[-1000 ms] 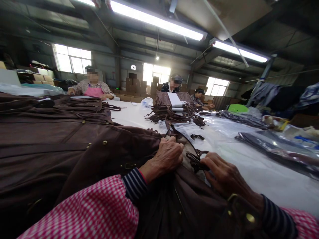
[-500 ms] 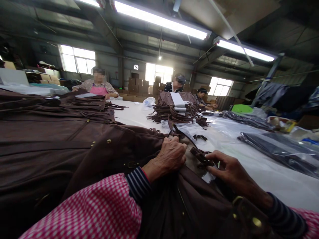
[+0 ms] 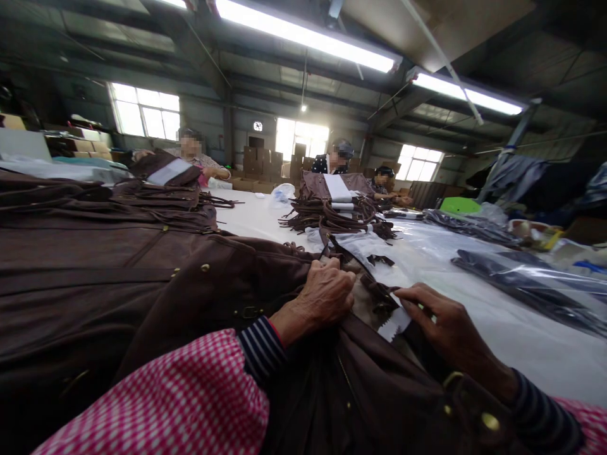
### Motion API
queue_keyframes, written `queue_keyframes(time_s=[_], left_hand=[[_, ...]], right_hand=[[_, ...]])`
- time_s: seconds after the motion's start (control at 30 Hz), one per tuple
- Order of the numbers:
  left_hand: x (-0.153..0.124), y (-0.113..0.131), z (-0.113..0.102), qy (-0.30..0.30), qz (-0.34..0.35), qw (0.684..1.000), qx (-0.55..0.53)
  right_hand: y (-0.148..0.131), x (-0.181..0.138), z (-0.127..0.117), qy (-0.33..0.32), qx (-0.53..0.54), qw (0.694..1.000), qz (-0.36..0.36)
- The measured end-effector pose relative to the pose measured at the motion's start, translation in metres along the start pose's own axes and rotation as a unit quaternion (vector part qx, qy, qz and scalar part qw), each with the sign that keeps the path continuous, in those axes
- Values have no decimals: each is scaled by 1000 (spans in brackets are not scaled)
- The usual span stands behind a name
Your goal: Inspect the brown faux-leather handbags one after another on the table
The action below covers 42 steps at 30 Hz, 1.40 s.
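Note:
A dark brown coat (image 3: 142, 278) with brass studs lies across the white table (image 3: 497, 328) in front of me. My left hand (image 3: 327, 294) is closed in a fist on the coat's fabric near its collar. My right hand (image 3: 439, 319) pinches a small white zigzag-edged tag (image 3: 393, 323) at the coat's neck, beside a brown strap with a buckle (image 3: 379, 297). Both my forearms wear striped cuffs and pink checked sleeves.
More brown coats are stacked at the left (image 3: 95, 202) and in a pile mid-table (image 3: 332, 212). Clear plastic bags with dark garments (image 3: 526, 278) lie to the right. Three other people work at the far side (image 3: 190, 151). Cardboard boxes stand behind.
My right hand has let the strap go and moved to the white tag, which has come out from under the collar. The person at the far left has lifted a coat.

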<state>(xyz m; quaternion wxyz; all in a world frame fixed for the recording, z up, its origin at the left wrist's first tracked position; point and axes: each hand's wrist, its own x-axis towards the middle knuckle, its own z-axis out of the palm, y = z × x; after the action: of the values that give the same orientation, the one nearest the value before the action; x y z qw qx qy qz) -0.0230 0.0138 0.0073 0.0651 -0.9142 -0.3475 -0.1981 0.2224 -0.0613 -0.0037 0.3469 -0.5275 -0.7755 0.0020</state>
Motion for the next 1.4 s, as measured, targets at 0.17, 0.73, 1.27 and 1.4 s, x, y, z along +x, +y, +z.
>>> queue_keyframes(time_s=[0.17, 0.73, 1.27, 1.4], left_hand=[[0, 0, 3, 3, -15, 1000, 6], [1, 2, -7, -22, -22, 1000, -5], [1, 1, -8, -22, -22, 999, -4], [1, 0, -6, -18, -16, 1000, -3]], right_hand=[[-5, -10, -12, 13, -20, 1000, 11], [9, -25, -43, -64, -126, 990, 5], [0, -3, -29, -100, -34, 994, 29], [-4, 12, -25, -107, -22, 994, 0]])
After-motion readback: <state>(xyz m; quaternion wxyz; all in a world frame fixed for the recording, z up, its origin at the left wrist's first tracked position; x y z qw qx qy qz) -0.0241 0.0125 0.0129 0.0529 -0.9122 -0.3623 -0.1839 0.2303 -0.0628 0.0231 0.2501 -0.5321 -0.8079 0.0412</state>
